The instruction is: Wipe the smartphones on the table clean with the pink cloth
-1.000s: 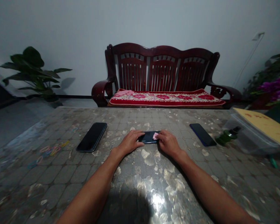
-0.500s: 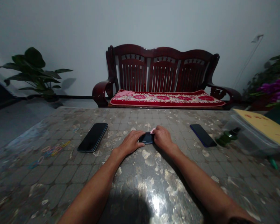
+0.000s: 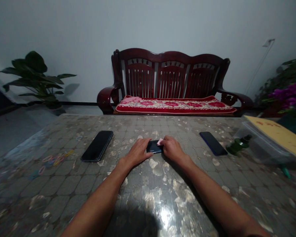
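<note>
A dark, glossy phone (image 3: pixel 153 147) lies flat on the table between my hands, its long side running left to right. My left hand (image 3: pixel 139 149) grips its left end, thumb on the near edge and fingers along the far edge. Pinched in my right hand (image 3: pixel 171 147) is a small pink cloth (image 3: pixel 160 142), pressed on the phone's far right part. My right fingers cover the phone's right end. Whether the cloth is fabric or paper I cannot tell.
A black phone (image 3: pixel 97 145) lies left, near several coloured rubber bands (image 3: pixel 56 160). On the right are a blue-edged phone (image 3: pixel 213 143), a green spray bottle (image 3: pixel 238 144) and a clear plastic box (image 3: pixel 263 144) under a yellow sheet (image 3: pixel 276 133). A wooden bench (image 3: pixel 171 79) stands behind the table (image 3: pixel 93 191).
My right hand has shifted slightly toward me, and the pink cloth has moved a little left and nearer over the phone. My left hand keeps its hold.
</note>
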`<state>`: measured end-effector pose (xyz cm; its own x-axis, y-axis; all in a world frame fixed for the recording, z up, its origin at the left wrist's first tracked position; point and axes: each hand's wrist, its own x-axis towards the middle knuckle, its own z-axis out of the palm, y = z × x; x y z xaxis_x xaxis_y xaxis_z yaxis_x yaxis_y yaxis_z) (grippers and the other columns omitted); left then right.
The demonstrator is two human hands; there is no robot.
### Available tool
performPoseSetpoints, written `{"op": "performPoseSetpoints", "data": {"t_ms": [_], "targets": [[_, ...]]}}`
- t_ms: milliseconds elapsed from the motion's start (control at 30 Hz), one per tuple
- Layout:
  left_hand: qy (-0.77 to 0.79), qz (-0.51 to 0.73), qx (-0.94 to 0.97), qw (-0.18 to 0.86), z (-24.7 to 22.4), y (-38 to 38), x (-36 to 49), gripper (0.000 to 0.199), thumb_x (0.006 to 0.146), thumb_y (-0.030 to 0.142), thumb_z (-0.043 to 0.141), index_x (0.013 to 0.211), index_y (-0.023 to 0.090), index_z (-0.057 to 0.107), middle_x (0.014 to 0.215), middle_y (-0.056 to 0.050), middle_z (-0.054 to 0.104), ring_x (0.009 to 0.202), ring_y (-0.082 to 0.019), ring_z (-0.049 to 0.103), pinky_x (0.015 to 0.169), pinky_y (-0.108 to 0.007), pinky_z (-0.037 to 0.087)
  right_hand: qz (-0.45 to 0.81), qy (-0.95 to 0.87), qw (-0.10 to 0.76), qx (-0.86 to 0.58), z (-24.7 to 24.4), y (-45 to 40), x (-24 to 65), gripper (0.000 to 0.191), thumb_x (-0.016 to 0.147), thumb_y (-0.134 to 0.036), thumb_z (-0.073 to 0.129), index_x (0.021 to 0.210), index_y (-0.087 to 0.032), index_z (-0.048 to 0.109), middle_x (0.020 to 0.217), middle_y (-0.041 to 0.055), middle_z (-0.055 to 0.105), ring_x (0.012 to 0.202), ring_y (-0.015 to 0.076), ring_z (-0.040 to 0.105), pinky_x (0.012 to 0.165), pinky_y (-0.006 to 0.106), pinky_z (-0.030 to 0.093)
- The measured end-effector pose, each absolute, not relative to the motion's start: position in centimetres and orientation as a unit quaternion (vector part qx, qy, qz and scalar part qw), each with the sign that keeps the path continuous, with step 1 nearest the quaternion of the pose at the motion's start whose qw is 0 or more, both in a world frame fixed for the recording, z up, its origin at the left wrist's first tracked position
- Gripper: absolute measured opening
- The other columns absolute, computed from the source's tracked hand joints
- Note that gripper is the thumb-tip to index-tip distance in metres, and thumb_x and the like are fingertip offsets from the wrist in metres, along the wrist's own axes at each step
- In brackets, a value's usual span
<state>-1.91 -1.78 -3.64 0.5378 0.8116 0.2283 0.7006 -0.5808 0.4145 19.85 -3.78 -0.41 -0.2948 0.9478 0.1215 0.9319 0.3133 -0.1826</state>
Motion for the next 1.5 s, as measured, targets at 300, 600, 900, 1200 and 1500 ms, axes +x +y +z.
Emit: {"op": "performPoseSetpoints", "data": {"t_ms": [300, 600, 900, 1200, 1500], "targets": [[0.472, 0.159, 0.862, 0.098, -2.9, -2.4, -1.3, 0.067, 0.08, 0.033, 0.077, 0.14, 0.019, 0.051, 0.132, -0.015, 0.065, 0.121, -0.034, 0.06, 0.104, -0.045, 0.048, 0.031, -0.77, 0.125, -0.625, -0.3, -4.2, 22.0, 0.036, 0.093, -0.009, 0.05, 0.11, -0.022, 0.079, 0.102, 0.0098, 0.07, 0.096, 0.0209, 0.064, 0.079, 0.027, 0.042], [0.538, 0.153, 0.826, 0.074, -2.6, -3.8, 0.4, 0.067, 0.08, 0.032, 0.075, 0.139, 0.013, 0.05, 0.131, -0.017, 0.064, 0.119, -0.035, 0.059, 0.106, -0.044, 0.046, 0.03, -0.737, 0.156, -0.657, -1.0, -4.8, 23.7, 0.036, 0.092, -0.009, 0.052, 0.11, -0.024, 0.079, 0.099, 0.0074, 0.07, 0.094, 0.0197, 0.063, 0.077, 0.025, 0.041], [0.61, 0.091, 0.786, 0.026, -1.2, -6.5, 3.2, 0.049, 0.088, 0.04, 0.07, 0.126, 0.012, 0.057, 0.116, -0.017, 0.066, 0.11, -0.034, 0.061, 0.095, -0.043, 0.048, 0.035, -0.742, 0.164, -0.649, -1.3, -4.0, 23.6, 0.036, 0.094, -0.01, 0.049, 0.114, -0.021, 0.078, 0.103, 0.0092, 0.069, 0.098, 0.02, 0.061, 0.081, 0.025, 0.042], [0.58, 0.054, 0.809, 0.073, -0.4, -8.3, 4.3, 0.065, 0.083, 0.046, 0.08, 0.133, 0.015, 0.053, 0.122, -0.015, 0.064, 0.114, -0.033, 0.061, 0.096, -0.042, 0.049, 0.027, -0.766, 0.171, -0.62, -2.6, -2.1, 23.3, 0.035, 0.094, -0.008, 0.049, 0.109, -0.02, 0.078, 0.101, 0.01, 0.068, 0.098, 0.0213, 0.06, 0.082, 0.028, 0.042], [0.538, 0.062, 0.826, 0.157, -0.5, -7.6, 3.4, 0.038, 0.087, 0.025, 0.077, 0.122, 0.019, 0.062, 0.121, -0.011, 0.065, 0.115, -0.029, 0.064, 0.096, -0.038, 0.051, 0.044, -0.79, 0.217, -0.572, -2.7, -1.7, 23.3, 0.036, 0.095, -0.005, 0.048, 0.111, -0.021, 0.077, 0.1, 0.0082, 0.068, 0.097, 0.0194, 0.061, 0.083, 0.026, 0.043]]}}
